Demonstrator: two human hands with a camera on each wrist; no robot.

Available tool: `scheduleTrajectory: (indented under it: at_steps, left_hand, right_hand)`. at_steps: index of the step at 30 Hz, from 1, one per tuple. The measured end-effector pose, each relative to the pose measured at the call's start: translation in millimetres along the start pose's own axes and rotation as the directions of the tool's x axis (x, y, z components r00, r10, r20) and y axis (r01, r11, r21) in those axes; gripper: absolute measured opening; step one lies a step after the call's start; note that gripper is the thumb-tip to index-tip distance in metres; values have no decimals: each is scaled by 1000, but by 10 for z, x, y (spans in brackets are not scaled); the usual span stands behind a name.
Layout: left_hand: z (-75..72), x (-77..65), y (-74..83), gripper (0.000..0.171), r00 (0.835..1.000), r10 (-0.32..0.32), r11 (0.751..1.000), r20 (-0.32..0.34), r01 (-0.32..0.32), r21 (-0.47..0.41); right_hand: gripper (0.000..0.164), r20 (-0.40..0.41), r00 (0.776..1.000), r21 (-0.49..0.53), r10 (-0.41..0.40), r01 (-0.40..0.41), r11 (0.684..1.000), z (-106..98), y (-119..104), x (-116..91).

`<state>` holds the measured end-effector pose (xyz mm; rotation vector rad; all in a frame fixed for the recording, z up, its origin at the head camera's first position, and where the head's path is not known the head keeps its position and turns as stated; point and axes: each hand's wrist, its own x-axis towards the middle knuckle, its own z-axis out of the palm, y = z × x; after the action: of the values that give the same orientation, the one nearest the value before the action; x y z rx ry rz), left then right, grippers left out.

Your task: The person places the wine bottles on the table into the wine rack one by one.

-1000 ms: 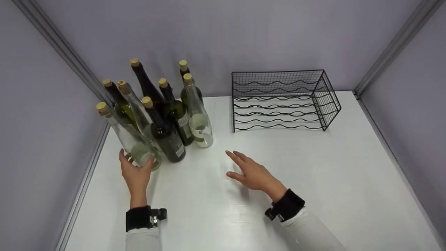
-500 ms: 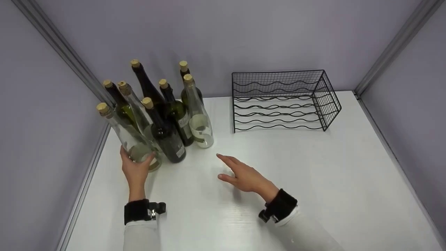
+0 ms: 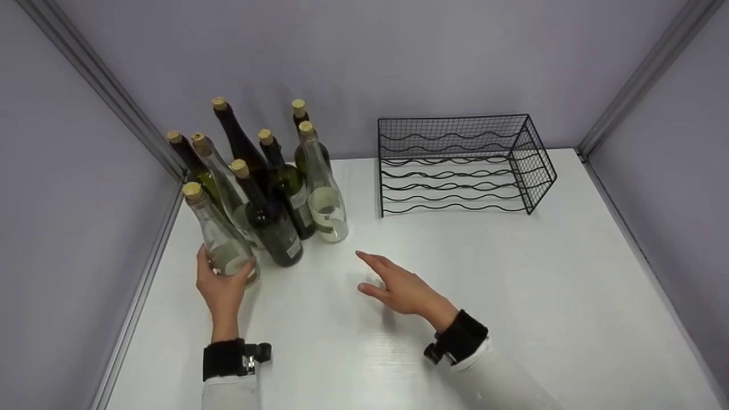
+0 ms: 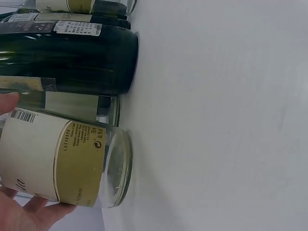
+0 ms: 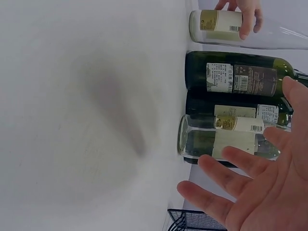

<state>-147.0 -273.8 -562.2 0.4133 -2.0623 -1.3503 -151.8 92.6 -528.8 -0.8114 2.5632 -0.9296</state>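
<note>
My left hand grips a clear glass wine bottle low on its body, thumb on the right side and fingers on the left. This bottle has a cork and a cream-and-gold label. In the left wrist view its base tips slightly; whether it touches the table cannot be told. Right behind it stand a dark wine bottle and another clear bottle. My right hand hovers over the table with fingers extended, holding nothing. Nearest to it is a clear labelled bottle.
Several more corked bottles, including a green one and a tall dark one, crowd the back left corner. A black wire wine rack sits against the back wall, right of them. Grey panels border the white table.
My left hand has closed round the clear bottle, whose corked top has swung right and toward me. My right hand has shifted slightly left. The other bottles have stayed in place.
</note>
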Motion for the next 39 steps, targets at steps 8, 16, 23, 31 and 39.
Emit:
scheduleTrajectory:
  at_steps: [8,16,23,31,39]
  left_hand:
    - [-61,-142,81,87,997,72,996,19,-73,59]
    - [-14,-278,174,81,982,187,970,38,-191,153]
    - [60,-385,206,78,921,380,883,83,-388,263]
    - [106,-418,251,80,806,539,717,243,-591,371]
    - [187,-512,284,73,693,630,534,350,-714,453]
  right_hand:
    - [70,-18,999,91,-36,37,995,-43,-7,6]
    - [60,-12,998,238,-55,56,970,-129,-27,33]
    - [54,-50,997,362,-62,76,929,-273,29,25]
    - [72,60,993,618,-101,42,785,-454,33,15]
    - [60,164,979,624,-118,-10,781,-507,-46,89]
